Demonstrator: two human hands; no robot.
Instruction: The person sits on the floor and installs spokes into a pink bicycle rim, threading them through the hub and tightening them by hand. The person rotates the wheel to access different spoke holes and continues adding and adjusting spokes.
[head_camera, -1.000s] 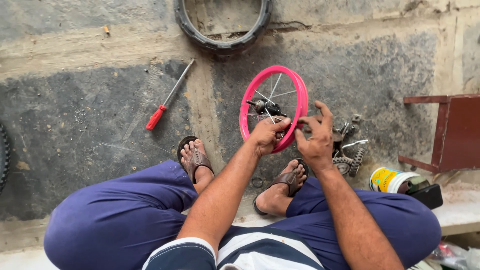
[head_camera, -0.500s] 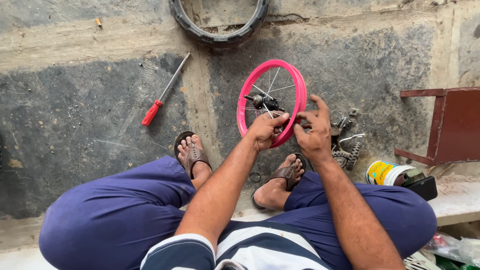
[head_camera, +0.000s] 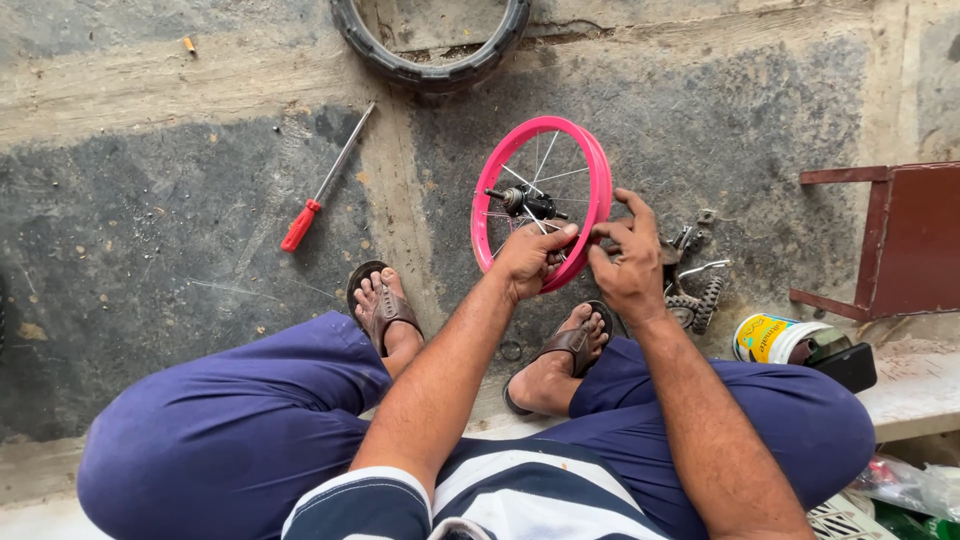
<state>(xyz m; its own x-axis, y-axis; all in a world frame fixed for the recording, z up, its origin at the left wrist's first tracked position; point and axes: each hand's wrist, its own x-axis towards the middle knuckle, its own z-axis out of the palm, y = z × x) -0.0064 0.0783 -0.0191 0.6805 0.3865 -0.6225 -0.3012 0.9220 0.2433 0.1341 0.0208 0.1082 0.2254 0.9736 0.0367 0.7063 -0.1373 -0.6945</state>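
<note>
A small pink bicycle wheel rim (head_camera: 598, 172) with thin spokes and a dark hub (head_camera: 522, 201) stands upright on the concrete floor between my feet. My left hand (head_camera: 527, 260) grips the rim's lower edge, fingers curled around it. My right hand (head_camera: 625, 262) pinches the same lower part of the rim from the right, thumb and fingers touching it. Both forearms reach forward over my blue trousers.
A red-handled screwdriver (head_camera: 320, 192) lies on the floor to the left. A black tyre (head_camera: 420, 68) lies at the top. Small metal parts and a toothed sprocket (head_camera: 694, 290) lie right of the wheel. A yellow-and-white tin (head_camera: 775, 338) and a dark red metal stool (head_camera: 900, 245) are at right.
The wheel and both hands stay together with only slight shifts; my right fingers have closed nearer to the rim. The view has drifted a little.
</note>
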